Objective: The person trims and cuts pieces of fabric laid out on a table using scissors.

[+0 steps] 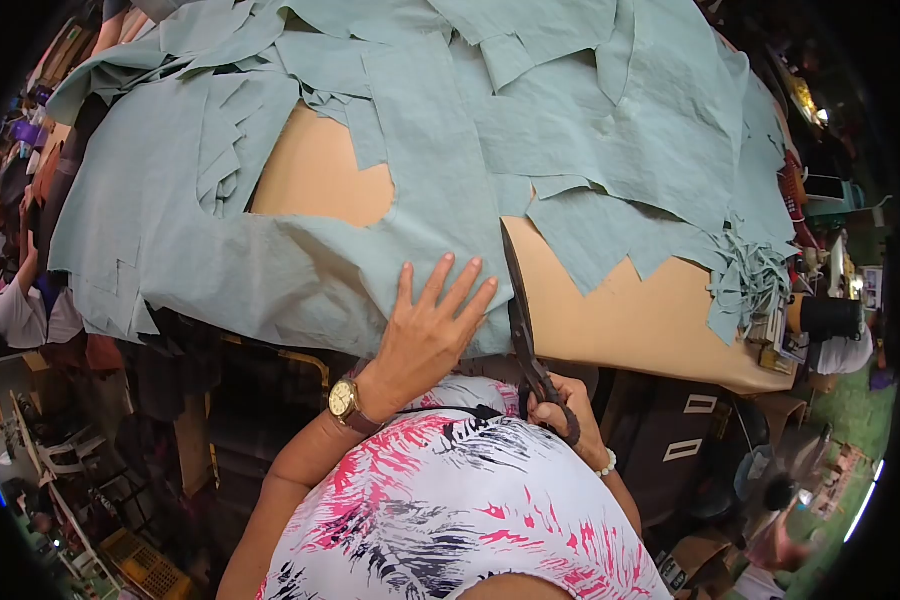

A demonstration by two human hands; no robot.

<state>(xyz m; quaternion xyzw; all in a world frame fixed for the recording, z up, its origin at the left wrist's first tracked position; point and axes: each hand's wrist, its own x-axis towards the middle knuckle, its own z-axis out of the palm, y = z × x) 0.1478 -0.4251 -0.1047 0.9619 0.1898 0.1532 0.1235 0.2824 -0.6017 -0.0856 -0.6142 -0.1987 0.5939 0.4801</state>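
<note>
The green sheet [425,160] lies beneath the left hand [422,330], open and pressed flat, seemingly to steady it. Right beside, the right hand [580,400] grips scissors [523,345], blades along the sheet's edge. Beyond, fringed scraps [750,270] sit on the table [610,320].

Pink-printed white top [450,490], gold watch [343,399]

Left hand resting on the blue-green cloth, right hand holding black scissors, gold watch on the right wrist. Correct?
Wrong wrist: the head view shows the gold watch on the left one; the right wears a pale bead bracelet. The rest stands: left hand resting on the blue-green cloth, right hand holding black scissors.
</note>
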